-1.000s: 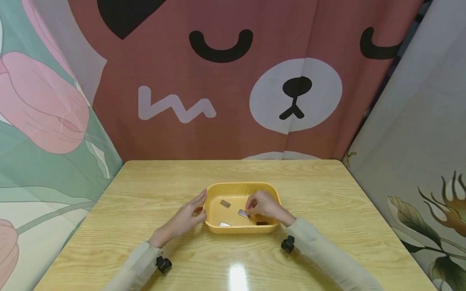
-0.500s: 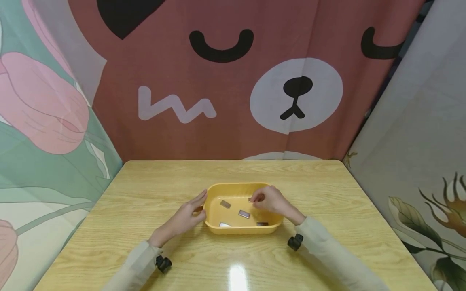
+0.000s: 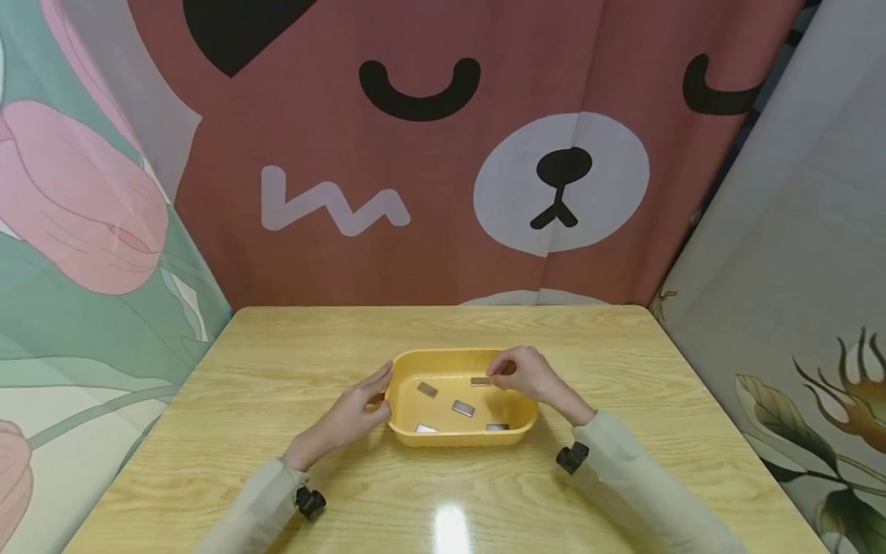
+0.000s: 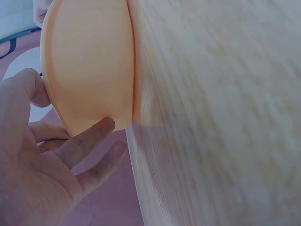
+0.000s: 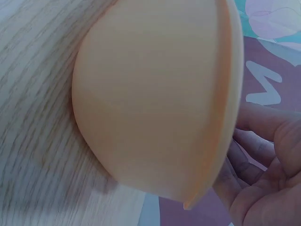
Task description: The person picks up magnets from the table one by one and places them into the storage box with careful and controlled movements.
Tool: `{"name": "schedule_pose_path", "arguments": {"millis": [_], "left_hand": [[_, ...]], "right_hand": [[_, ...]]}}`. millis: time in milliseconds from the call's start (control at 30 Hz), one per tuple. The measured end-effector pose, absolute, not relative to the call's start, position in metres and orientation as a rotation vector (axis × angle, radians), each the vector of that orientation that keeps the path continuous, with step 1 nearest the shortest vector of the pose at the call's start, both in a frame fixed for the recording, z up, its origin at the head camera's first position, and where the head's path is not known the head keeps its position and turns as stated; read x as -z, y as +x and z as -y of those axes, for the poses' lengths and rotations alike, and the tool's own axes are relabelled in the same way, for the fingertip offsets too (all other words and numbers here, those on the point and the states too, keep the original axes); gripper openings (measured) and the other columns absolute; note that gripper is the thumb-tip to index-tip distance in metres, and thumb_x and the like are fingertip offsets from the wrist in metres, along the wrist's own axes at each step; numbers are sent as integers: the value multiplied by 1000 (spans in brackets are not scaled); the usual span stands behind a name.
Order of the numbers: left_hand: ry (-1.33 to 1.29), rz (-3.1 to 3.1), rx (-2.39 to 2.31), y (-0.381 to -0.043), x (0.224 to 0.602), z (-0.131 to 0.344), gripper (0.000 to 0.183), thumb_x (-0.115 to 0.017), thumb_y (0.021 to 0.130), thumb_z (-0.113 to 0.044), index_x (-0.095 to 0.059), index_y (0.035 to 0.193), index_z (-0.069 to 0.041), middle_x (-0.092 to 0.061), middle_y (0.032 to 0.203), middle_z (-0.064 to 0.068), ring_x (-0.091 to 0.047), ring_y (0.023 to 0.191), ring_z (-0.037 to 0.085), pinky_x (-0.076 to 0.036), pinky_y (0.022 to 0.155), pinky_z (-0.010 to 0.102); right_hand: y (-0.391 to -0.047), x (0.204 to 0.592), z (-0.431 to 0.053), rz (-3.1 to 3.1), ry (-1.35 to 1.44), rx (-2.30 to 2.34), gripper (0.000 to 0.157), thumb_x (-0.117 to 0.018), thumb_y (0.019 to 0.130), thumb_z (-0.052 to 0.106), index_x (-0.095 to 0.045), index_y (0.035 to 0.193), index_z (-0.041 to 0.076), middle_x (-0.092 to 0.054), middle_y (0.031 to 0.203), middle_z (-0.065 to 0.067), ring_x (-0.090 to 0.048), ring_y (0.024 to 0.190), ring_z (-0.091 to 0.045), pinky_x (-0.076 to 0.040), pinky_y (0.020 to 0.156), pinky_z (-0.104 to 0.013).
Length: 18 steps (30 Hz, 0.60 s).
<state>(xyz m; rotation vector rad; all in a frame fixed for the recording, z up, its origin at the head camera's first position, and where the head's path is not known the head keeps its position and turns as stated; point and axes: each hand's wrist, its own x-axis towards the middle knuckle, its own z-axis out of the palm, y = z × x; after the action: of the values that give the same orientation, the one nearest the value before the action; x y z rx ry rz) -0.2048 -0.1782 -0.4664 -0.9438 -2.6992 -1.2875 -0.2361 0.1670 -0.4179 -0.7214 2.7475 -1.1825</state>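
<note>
A yellow plastic basin stands on the table. Several small flat metallic bars lie in it, among them a grey bar at the left and a silver bar in the middle. My left hand holds the basin's left end, with fingertips against the outer wall in the left wrist view. Over the right side is my right hand, thumb and forefinger curled together. Its fingertips overlap the right end of another bar at the back. Nothing shows inside its curled fingers.
The wooden table extends on all sides of the basin. Behind it hangs a brown curtain with a bear face. Patterned curtains flank both sides. A small black camera sits on the right wrist.
My right hand has moved right and back from the middle bar. More of the rear bar has come into sight beside its fingertips. My left hand has stayed at the basin's end.
</note>
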Motion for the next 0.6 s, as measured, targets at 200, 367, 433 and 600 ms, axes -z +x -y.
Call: {"name": "schedule_pose_path", "arguments": {"millis": [200,367,433,600], "left_hand": [[-932,2718,1273,-204,467,178,57,-54,96,0,-32,146,14,-20,159,20,-60,116,38,-54,91,30],[-947,2709,1271,-204,467,179,57,-54,97,-1,-31,146,14,-20,159,21,-59,117,39,-54,91,31],[-950,2705,1269,-204,467,180,57,-54,97,-1,-32,146,14,-21,159,20,-59,117,39,-54,91,31],[-945,2701,1254,-204,467,180,56,-56,97,-4,-34,147,12,-22,159,18,-59,118,37,-53,93,33]], "right_hand": [[-234,416,-171,-2738,-710,1205,5,-72,88,0,-75,92,1,-68,78,1,-62,66,-12,-55,58,-26],[-234,414,-173,-2761,-675,1206,6,-72,87,0,-74,92,0,-67,77,1,-62,65,-13,-55,57,-27],[-234,413,-175,-2768,-669,1209,6,-72,88,0,-74,93,-1,-67,77,1,-62,66,-13,-55,57,-27],[-234,414,-183,-2794,-667,1226,6,-72,88,0,-74,94,0,-68,79,0,-63,67,-13,-56,59,-27]]}}
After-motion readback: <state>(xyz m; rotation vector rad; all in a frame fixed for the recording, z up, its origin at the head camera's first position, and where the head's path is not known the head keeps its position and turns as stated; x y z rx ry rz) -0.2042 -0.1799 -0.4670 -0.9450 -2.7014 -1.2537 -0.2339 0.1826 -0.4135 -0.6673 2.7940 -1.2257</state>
